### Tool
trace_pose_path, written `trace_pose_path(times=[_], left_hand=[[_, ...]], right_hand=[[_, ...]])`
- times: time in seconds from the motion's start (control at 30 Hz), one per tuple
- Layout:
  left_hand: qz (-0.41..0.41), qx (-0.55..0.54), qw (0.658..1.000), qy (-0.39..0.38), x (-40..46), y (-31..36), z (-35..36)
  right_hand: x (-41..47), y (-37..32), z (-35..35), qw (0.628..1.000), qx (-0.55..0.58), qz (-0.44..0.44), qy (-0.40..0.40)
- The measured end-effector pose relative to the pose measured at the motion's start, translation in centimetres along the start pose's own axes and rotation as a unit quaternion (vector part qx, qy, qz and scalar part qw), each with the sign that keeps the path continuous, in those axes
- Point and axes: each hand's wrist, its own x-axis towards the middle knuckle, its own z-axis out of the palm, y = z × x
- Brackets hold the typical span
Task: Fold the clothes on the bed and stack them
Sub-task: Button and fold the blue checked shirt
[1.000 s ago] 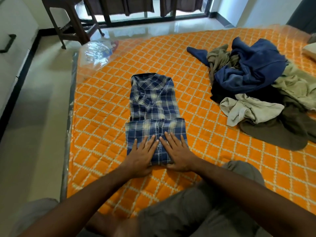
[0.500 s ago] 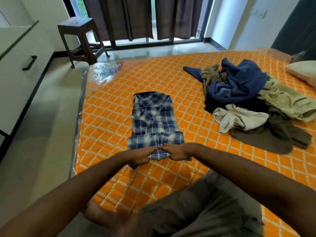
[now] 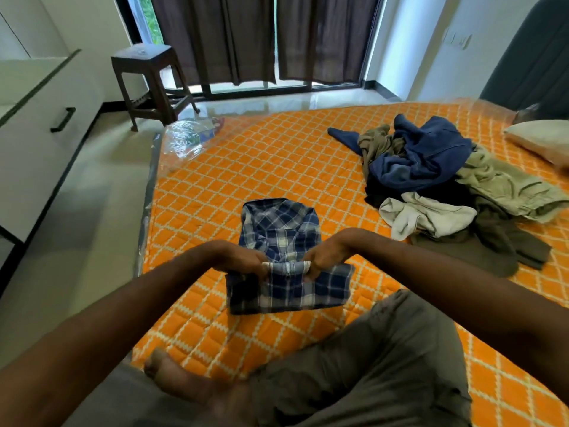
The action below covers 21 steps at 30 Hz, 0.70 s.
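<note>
My left hand (image 3: 246, 262) and right hand (image 3: 323, 259) each pinch the folded edge of the blue plaid shirt (image 3: 284, 257) lying on the orange bed (image 3: 246, 167), which I judge soft, light and floppy, best gripped along that doubled edge.

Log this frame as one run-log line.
step: folding plaid shirt | left hand: grips lifted fold | right hand: grips lifted fold | unfolded pile: far right on bed | stack: none visible
</note>
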Motion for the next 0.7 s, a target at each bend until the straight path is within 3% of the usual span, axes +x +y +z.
trace_pose_path(times=[0.17, 0.4, 0.57, 0.7], left_hand=[[0.052, 0.077, 0.984, 0.15, 0.7, -1.0, -5.8], [0.073, 0.093, 0.912, 0.392, 5.1, -4.3, -10.8], [0.064, 0.015, 0.893, 0.446, 10.0, -7.1, -11.9], [0.07, 0.032, 0.868, 0.491, 11.9, -8.1, -12.7]], right_hand=[[1.4, 0.4, -6.0, 0.994, -0.075, -0.023, 0.08], [4.8, 1.4, -13.2, 0.975, -0.097, -0.005, 0.2], [9.2, 2.5, -14.6, 0.965, -0.099, 0.034, 0.242], [11.6, 3.5, -14.3, 0.94, -0.126, 0.045, 0.313]])
